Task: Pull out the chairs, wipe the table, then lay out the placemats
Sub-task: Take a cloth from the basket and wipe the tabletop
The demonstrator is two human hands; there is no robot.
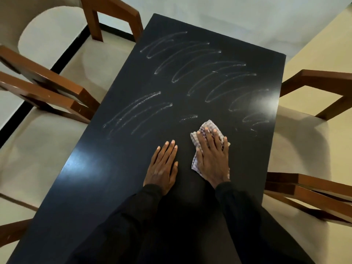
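Note:
A black rectangular table (118, 141) stretches away from me, its top streaked with pale curved wipe marks (200, 65). My right hand (212, 157) lies flat with straight fingers on a checked cloth (206, 125), pressing it to the table near the middle right. My left hand (162, 168) rests flat on the bare tabletop just left of it, fingers straight, holding nothing. Wooden chairs with cream seats stand on both sides: two on the left (57, 86) and two on the right (312, 86). No placemats are in view.
The chairs on the left have brown wooden backs and arms close to the table's left edge. On the right, a nearer chair back (308, 189) sits by the table's edge. A pale floor with a black strip (62, 60) shows at the left.

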